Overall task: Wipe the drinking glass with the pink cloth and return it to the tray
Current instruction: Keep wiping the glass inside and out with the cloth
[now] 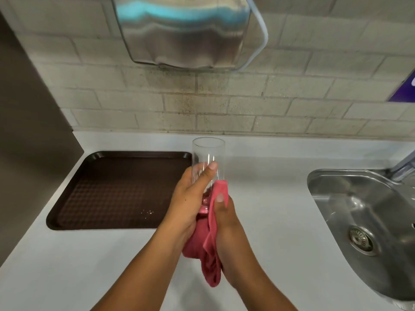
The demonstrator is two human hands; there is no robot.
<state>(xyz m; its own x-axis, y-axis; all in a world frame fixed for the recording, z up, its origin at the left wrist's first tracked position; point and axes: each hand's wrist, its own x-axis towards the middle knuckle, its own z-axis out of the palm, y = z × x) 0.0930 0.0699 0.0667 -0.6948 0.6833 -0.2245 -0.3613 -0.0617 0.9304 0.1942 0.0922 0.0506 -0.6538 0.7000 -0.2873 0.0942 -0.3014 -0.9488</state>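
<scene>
A clear drinking glass [207, 153] is held above the counter, its mouth pointing away from me. My left hand [190, 198] grips the glass around its lower half, thumb across the front. My right hand [224, 218] holds the pink cloth [208, 243] and presses a fold of it against the glass's right side near the base. The rest of the cloth hangs down between my wrists. The dark brown tray [74, 198] lies on the counter to the left of my hands, with nothing on it but a few crumbs.
The white countertop [269, 198] runs under my hands. A steel sink [368, 221] is sunk in at the right, with a tap at its far edge. A steel wall dispenser [184, 32] hangs above on the tiled wall. A dark panel closes the left side.
</scene>
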